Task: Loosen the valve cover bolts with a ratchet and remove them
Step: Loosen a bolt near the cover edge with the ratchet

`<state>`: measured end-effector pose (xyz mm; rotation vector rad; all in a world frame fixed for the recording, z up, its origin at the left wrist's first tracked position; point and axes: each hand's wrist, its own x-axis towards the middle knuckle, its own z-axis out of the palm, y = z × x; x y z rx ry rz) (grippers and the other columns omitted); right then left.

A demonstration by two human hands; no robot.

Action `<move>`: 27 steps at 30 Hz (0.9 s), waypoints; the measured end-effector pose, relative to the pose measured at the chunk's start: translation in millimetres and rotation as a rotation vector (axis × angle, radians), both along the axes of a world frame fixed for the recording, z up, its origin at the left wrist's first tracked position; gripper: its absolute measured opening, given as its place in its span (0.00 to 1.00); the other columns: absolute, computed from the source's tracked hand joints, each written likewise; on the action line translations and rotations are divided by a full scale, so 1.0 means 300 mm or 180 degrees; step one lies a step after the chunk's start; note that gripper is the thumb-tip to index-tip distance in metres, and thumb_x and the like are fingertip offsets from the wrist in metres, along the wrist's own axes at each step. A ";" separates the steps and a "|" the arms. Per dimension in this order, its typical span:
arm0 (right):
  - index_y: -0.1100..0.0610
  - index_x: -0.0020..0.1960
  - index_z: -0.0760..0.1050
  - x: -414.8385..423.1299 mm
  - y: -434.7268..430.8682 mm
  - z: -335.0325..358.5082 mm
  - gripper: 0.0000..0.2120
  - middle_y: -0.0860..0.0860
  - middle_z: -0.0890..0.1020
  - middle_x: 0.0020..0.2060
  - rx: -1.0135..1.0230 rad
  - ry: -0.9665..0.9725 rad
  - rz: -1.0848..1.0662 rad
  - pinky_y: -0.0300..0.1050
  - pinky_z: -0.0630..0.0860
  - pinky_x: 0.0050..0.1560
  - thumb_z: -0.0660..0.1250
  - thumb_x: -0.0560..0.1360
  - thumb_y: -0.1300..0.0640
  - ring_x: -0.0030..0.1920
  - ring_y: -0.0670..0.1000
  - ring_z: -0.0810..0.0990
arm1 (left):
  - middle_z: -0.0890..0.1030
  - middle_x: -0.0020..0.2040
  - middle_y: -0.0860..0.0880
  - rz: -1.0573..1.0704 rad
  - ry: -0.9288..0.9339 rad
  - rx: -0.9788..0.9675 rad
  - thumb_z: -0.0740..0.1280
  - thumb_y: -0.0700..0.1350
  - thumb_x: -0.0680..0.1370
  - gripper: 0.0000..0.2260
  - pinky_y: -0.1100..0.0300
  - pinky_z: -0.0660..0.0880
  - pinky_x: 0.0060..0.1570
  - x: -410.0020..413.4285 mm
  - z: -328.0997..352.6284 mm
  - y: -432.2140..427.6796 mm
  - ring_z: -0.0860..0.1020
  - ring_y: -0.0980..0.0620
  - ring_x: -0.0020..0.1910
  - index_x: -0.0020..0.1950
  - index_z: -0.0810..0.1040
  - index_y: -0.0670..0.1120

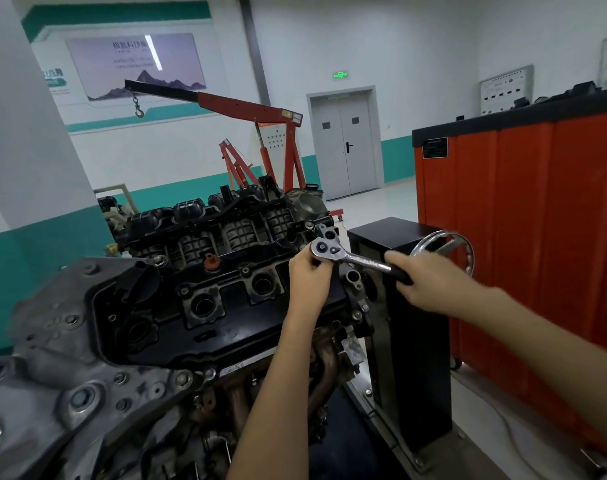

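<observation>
Ratchet, chrome with a dark grip, sits over the black valve cover (far corner), left hand pinching its head, right hand curled round the grip; wall writing unreadable.

Colour key. Ratchet — bright chrome head and shank, black grip. Valve cover: glossy black, with one orange-red plug. Intake manifold: matt black, moulded in a ribbed grid pattern. Timing cover: dull, mottled grey metal. Exhaust manifold: rust brown. Engine stand column: black, its handwheel chrome. Cabinet: orange-red panels under a dark grey top. Engine hoist: red frame, black boom tip. Walls — white above a teal band; door pale grey; exit sign green; wall poster pale lilac with a dark mountain silhouette
</observation>
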<state>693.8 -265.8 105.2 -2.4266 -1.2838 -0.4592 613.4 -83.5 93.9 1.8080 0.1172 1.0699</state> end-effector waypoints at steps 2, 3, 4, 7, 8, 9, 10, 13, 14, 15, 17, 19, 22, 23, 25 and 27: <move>0.53 0.50 0.69 -0.108 0.011 -0.113 0.08 0.50 0.74 0.33 0.0590 0.0965 0.0053 0.37 0.70 0.27 0.66 0.75 0.62 0.29 0.46 0.74 | 0.76 0.31 0.57 0.0025 -0.0110 -0.0048 0.63 0.33 0.77 0.19 0.70 0.68 0.35 0.008 -0.009 -0.004 0.69 0.63 0.32 0.33 0.77 0.54; 0.52 0.47 0.69 -0.175 0.034 -0.162 0.09 0.52 0.75 0.33 0.0954 0.1467 0.0170 0.40 0.71 0.27 0.66 0.75 0.64 0.28 0.47 0.74 | 0.75 0.29 0.58 0.0005 -0.0167 -0.0079 0.65 0.34 0.77 0.21 0.71 0.67 0.34 0.012 -0.010 -0.007 0.69 0.64 0.30 0.30 0.75 0.55; 0.52 0.47 0.70 -0.239 0.070 -0.200 0.10 0.54 0.75 0.32 0.1323 0.1848 0.0258 0.42 0.71 0.27 0.66 0.74 0.65 0.28 0.47 0.73 | 0.74 0.27 0.59 -0.0019 -0.0193 -0.0102 0.66 0.36 0.78 0.22 0.71 0.67 0.33 0.018 -0.010 -0.009 0.68 0.64 0.29 0.28 0.73 0.56; 0.55 0.51 0.70 -0.377 0.219 -0.255 0.09 0.54 0.76 0.33 0.2048 0.2401 0.0246 0.40 0.70 0.28 0.64 0.73 0.65 0.28 0.46 0.73 | 0.70 0.25 0.59 -0.0093 -0.0206 -0.0227 0.68 0.39 0.78 0.23 0.61 0.67 0.38 0.032 -0.008 -0.009 0.66 0.59 0.32 0.26 0.71 0.56; 0.56 0.51 0.69 -0.401 0.249 -0.259 0.09 0.53 0.75 0.33 0.2145 0.2482 0.0262 0.38 0.70 0.27 0.63 0.73 0.65 0.27 0.44 0.72 | 0.69 0.25 0.59 -0.0117 -0.0200 -0.0271 0.68 0.39 0.78 0.23 0.60 0.67 0.39 0.032 -0.008 -0.007 0.66 0.58 0.33 0.26 0.71 0.56; 0.55 0.50 0.68 -0.403 0.255 -0.257 0.09 0.52 0.74 0.32 0.2123 0.2498 0.0274 0.37 0.69 0.27 0.63 0.73 0.65 0.26 0.44 0.71 | 0.69 0.25 0.59 -0.0110 -0.0198 -0.0264 0.68 0.39 0.78 0.22 0.62 0.67 0.38 0.027 -0.008 -0.004 0.66 0.60 0.32 0.26 0.72 0.56; 0.55 0.50 0.68 -0.384 0.235 -0.251 0.09 0.52 0.73 0.32 0.2008 0.2442 0.0275 0.38 0.68 0.27 0.63 0.73 0.66 0.26 0.45 0.70 | 0.70 0.25 0.60 -0.0100 -0.0187 -0.0210 0.68 0.39 0.78 0.20 0.66 0.67 0.37 0.021 -0.006 -0.002 0.67 0.63 0.31 0.27 0.73 0.54; 0.52 0.51 0.72 -0.243 0.085 -0.186 0.12 0.52 0.75 0.33 0.1173 0.1982 0.0415 0.35 0.69 0.28 0.65 0.73 0.67 0.28 0.46 0.72 | 0.74 0.26 0.60 -0.0102 -0.0030 -0.0023 0.68 0.38 0.78 0.17 0.71 0.67 0.33 0.013 0.001 0.008 0.69 0.65 0.29 0.30 0.76 0.50; 0.49 0.50 0.71 -0.181 0.033 -0.145 0.14 0.50 0.75 0.33 0.0808 0.1717 0.0437 0.33 0.69 0.27 0.65 0.73 0.67 0.28 0.45 0.73 | 0.75 0.28 0.58 -0.0065 0.0034 0.0067 0.67 0.37 0.78 0.19 0.69 0.67 0.34 0.012 0.004 0.008 0.69 0.63 0.30 0.29 0.75 0.52; 0.48 0.49 0.70 -0.115 -0.003 -0.094 0.14 0.49 0.75 0.33 0.0433 0.1341 0.0389 0.32 0.68 0.27 0.65 0.74 0.66 0.29 0.44 0.74 | 0.76 0.30 0.57 -0.0016 0.0086 0.0161 0.65 0.35 0.77 0.19 0.67 0.67 0.35 0.010 0.008 0.005 0.69 0.61 0.31 0.30 0.75 0.54; 0.51 0.53 0.70 -0.008 -0.036 0.017 0.09 0.46 0.73 0.33 -0.0205 0.0375 0.0194 0.33 0.66 0.29 0.64 0.76 0.62 0.30 0.44 0.73 | 0.78 0.33 0.55 -0.0015 0.0114 0.0254 0.64 0.34 0.77 0.15 0.69 0.68 0.36 0.004 0.015 0.000 0.71 0.62 0.33 0.36 0.79 0.52; 0.54 0.56 0.70 0.038 -0.025 0.072 0.09 0.46 0.72 0.32 -0.0401 -0.0301 0.0106 0.40 0.69 0.34 0.64 0.77 0.59 0.32 0.49 0.73 | 0.78 0.31 0.59 -0.0039 0.0034 0.0191 0.64 0.34 0.77 0.15 0.72 0.68 0.36 0.000 0.015 -0.002 0.72 0.66 0.32 0.38 0.79 0.53; 0.53 0.51 0.67 -0.007 -0.009 -0.013 0.08 0.51 0.74 0.35 0.0037 0.0097 -0.0042 0.46 0.74 0.35 0.65 0.75 0.60 0.35 0.54 0.77 | 0.76 0.29 0.59 0.0007 -0.0017 0.0061 0.63 0.32 0.76 0.18 0.70 0.66 0.33 0.006 -0.002 -0.004 0.69 0.64 0.29 0.35 0.77 0.54; 0.52 0.49 0.67 -0.057 0.000 -0.073 0.08 0.51 0.74 0.34 0.0367 0.0572 -0.0004 0.44 0.73 0.33 0.65 0.75 0.61 0.33 0.51 0.77 | 0.74 0.28 0.58 0.0036 -0.0039 0.0020 0.63 0.32 0.75 0.18 0.68 0.66 0.33 0.013 -0.008 -0.005 0.68 0.63 0.30 0.33 0.75 0.54; 0.55 0.48 0.70 -0.188 0.054 -0.180 0.08 0.50 0.74 0.31 0.1071 0.1598 0.0202 0.39 0.70 0.28 0.65 0.73 0.65 0.28 0.46 0.74 | 0.72 0.28 0.57 0.0095 -0.0109 -0.0039 0.65 0.33 0.76 0.20 0.63 0.66 0.34 0.028 -0.015 -0.006 0.67 0.59 0.32 0.29 0.71 0.54; 0.57 0.48 0.72 -0.305 0.146 -0.236 0.07 0.52 0.74 0.31 0.1697 0.2214 0.0293 0.40 0.68 0.27 0.65 0.71 0.66 0.27 0.48 0.72 | 0.70 0.27 0.58 0.0109 -0.0116 -0.0132 0.67 0.38 0.77 0.21 0.61 0.66 0.36 0.038 -0.014 -0.005 0.67 0.57 0.33 0.27 0.70 0.55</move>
